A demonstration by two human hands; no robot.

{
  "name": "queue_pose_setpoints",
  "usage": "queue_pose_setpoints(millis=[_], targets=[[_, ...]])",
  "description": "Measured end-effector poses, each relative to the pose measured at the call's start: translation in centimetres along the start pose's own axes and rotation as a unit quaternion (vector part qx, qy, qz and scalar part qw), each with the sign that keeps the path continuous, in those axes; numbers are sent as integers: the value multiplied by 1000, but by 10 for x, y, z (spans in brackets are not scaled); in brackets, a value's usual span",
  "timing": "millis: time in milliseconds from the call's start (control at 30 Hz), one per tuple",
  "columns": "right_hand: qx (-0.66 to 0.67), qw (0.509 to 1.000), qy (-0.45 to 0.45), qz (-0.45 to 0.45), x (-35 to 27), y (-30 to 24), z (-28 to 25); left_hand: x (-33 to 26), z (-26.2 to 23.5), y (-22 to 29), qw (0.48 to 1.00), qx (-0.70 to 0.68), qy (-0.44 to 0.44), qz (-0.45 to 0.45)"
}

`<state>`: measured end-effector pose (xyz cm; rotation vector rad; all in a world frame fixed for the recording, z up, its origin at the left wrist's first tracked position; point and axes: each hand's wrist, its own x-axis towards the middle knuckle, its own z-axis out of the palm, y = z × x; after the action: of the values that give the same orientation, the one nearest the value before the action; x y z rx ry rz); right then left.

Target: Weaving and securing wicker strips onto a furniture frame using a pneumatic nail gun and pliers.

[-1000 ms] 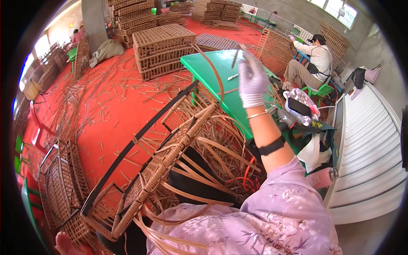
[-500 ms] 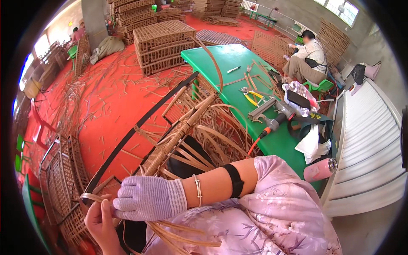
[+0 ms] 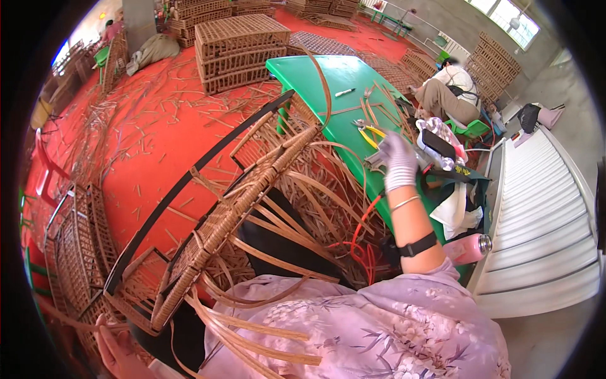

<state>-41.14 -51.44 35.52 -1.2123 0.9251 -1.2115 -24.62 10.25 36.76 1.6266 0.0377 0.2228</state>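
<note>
In my left hand (image 3: 117,350), at the lower left, a thin brown wicker strip (image 3: 69,321) is pinched beside the frame's corner. A partly woven wicker panel (image 3: 230,218) with a black-edged frame (image 3: 189,180) slants across in front of me, loose strips (image 3: 259,328) trailing from its near end over my lap. My right hand (image 3: 399,161), in a lilac-and-white knitted glove, reaches over the green table (image 3: 309,79). It is at the yellow-handled pliers (image 3: 371,136) and partly covers a metal tool (image 3: 377,162). Whether its fingers grip anything is hidden.
On the table lie a pen (image 3: 344,92), cut strips (image 3: 371,114) and a phone (image 3: 438,144). A pink bottle (image 3: 468,249) stands near its right edge. An orange hose (image 3: 360,230) hangs below. Finished wicker crates (image 3: 243,54) are stacked behind. Another person (image 3: 451,95) sits at the far right.
My right hand has left the frame's corner beside my left hand and swung right to the tools on the table. My left hand has moved down and left with the strip.
</note>
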Motion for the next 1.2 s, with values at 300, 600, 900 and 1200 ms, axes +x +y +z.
queue_pose_setpoints(millis=[300, 600, 900, 1200], targets=[[143, 924, 141, 325, 95, 82, -152, 3, -19, -1, 988, 108, 20, 111], [-11, 949, -88, 303, 111, 57, -165, 12, 11, 29, 997, 65, 0, 39], [26, 951, -98, 291, 153, 73, -147, 53, -7, 40, 986, 42, -139, 84], [-144, 976, -65, 150, 98, -4, -70, 96, 12, 9, 965, 33, -249, 70]])
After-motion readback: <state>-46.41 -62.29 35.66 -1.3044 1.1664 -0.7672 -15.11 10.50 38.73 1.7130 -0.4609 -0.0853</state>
